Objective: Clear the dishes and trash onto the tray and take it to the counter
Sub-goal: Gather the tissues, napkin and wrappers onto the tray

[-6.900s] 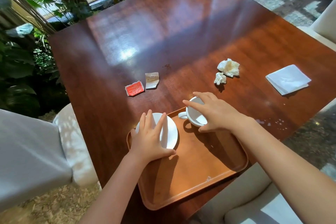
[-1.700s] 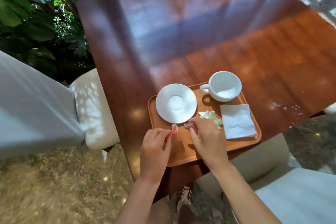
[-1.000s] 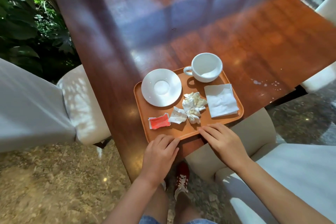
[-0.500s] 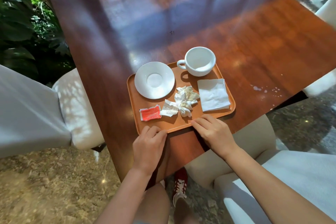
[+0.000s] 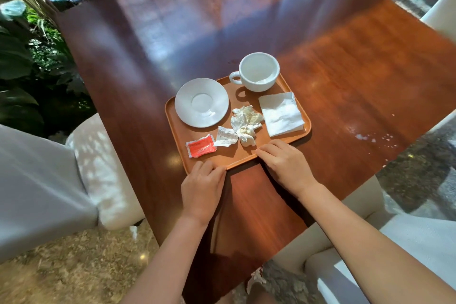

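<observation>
An orange-brown tray (image 5: 172, 128) lies on the dark wooden table (image 5: 345, 69). On it stand a white cup (image 5: 259, 71) at the far right and a white saucer (image 5: 201, 102) at the left. A folded white napkin (image 5: 281, 115), crumpled tissue (image 5: 244, 123), a torn white packet (image 5: 225, 137) and a red packet (image 5: 199, 147) lie on it too. My left hand (image 5: 202, 185) curls over the tray's near left corner. My right hand (image 5: 283, 165) holds the near rim below the tissue.
White drops (image 5: 365, 137) speckle the table near its right edge. A grey-backed chair with a pale cushion (image 5: 98, 168) stands at the left, a white seat (image 5: 394, 254) at the lower right. Plants (image 5: 24, 57) fill the far left.
Cup and saucer were set on the tray, then napkin, tissue and packets. Over the last second both hands closed on the near rim, and more table now shows between tray and me.
</observation>
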`<act>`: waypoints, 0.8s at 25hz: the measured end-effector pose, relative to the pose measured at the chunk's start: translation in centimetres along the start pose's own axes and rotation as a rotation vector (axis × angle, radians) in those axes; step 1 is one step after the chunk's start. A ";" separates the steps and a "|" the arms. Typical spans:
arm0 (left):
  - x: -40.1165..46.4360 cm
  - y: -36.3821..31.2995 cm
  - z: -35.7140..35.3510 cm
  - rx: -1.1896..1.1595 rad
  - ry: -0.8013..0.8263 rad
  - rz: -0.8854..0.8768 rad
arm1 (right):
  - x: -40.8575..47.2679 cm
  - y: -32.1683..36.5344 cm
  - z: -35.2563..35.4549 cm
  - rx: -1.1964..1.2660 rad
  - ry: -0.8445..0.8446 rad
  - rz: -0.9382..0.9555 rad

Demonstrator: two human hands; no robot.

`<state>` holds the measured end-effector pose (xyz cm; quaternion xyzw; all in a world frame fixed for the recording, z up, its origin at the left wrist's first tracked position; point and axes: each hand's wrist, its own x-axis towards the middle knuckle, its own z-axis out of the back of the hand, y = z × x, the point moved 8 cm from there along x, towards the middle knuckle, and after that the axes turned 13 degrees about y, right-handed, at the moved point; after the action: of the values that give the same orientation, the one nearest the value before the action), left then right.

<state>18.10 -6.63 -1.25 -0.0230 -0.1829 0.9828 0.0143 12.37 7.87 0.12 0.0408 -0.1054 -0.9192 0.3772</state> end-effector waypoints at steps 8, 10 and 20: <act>-0.5 -8.0 -2.8 -0.125 0.062 -0.252 | 0.5 -5.6 2.8 0.020 -0.077 -0.208; 0.1 -10.7 -5.8 -0.046 0.226 -0.258 | 1.8 -7.6 2.7 -0.040 0.006 -0.241; 0.8 -12.0 -9.8 0.148 0.327 -0.181 | 3.7 -9.4 -0.9 0.014 0.210 -0.261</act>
<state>18.04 8.07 -6.07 -0.1647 -0.1069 0.9714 0.1335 3.42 11.64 -2.84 0.1527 -0.0654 -0.9504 0.2631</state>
